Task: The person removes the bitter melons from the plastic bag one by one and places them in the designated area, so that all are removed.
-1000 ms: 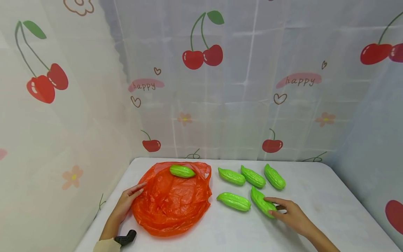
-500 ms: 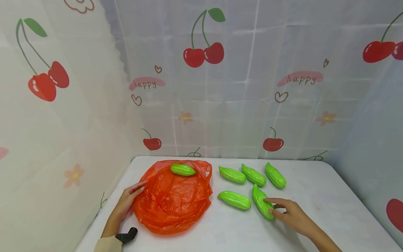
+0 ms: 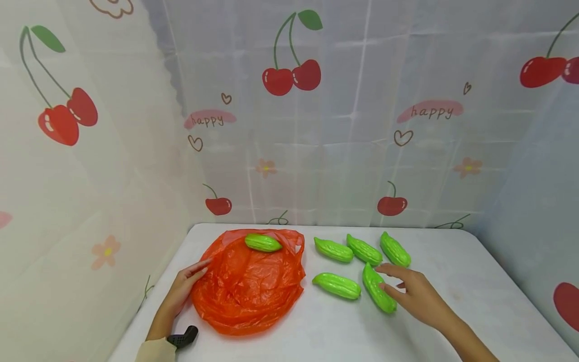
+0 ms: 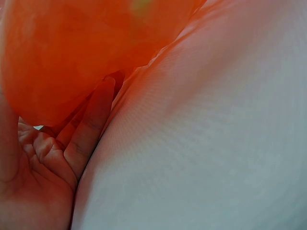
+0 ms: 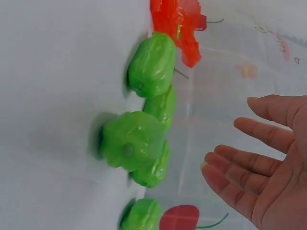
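Note:
My left hand (image 3: 182, 289) lies against the left side of a red plastic bag (image 3: 246, 301), fingers extended along it; in the left wrist view the fingers (image 4: 93, 112) touch the crinkled film. One green bitter melon (image 3: 263, 243) rests on the bag near its far edge. To the right, several more glossy bitter melons lie on the table. My right hand (image 3: 416, 291) hovers beside and above the nearest bitter melon (image 3: 378, 289), thumb and fingers spread. In the right wrist view that same bitter melon (image 5: 129, 143) stands apart from the fingers, and nothing is in the hand.
Another bitter melon (image 3: 336, 285) lies between the bag and the right hand. Behind it are three bitter melons in a row, the middle one (image 3: 364, 250) among them. A cherry-print curtain (image 3: 316, 151) hangs behind and beside the white table (image 3: 307, 334).
The right hand has let go of the nearest bitter melon, its fingers spreading and rising off it. That bitter melon stays on the table. The left hand keeps its place at the bag.

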`<move>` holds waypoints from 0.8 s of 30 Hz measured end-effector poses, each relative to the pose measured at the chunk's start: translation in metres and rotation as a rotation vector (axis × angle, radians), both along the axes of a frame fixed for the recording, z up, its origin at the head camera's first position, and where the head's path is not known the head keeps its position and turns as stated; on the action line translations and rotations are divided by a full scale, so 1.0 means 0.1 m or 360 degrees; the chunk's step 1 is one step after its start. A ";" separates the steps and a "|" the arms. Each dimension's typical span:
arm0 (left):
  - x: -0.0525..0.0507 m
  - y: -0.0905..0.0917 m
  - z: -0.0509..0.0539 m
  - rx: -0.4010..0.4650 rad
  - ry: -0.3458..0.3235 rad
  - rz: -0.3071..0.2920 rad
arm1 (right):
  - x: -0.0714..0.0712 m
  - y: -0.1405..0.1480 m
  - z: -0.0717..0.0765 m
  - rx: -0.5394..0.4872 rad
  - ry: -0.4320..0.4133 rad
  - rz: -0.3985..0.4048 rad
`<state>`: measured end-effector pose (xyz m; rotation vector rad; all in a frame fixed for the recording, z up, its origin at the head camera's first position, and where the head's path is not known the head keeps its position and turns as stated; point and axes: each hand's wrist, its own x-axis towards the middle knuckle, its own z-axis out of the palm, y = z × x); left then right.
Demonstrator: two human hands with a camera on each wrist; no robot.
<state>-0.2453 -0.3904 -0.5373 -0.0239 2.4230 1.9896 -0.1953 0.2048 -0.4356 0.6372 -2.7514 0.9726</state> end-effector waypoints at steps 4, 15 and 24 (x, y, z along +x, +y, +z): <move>-0.01 0.00 0.00 -0.0014 0.0008 0.0007 | -0.01 -0.14 0.09 -0.0056 0.0121 0.0081; -0.03 -0.02 -0.02 0.0001 0.0026 0.0014 | -0.16 -0.57 0.31 -0.0110 0.0117 0.0203; -0.01 -0.02 0.01 0.0013 0.0025 -0.0028 | -0.36 -0.96 0.42 -0.0184 0.0004 0.0355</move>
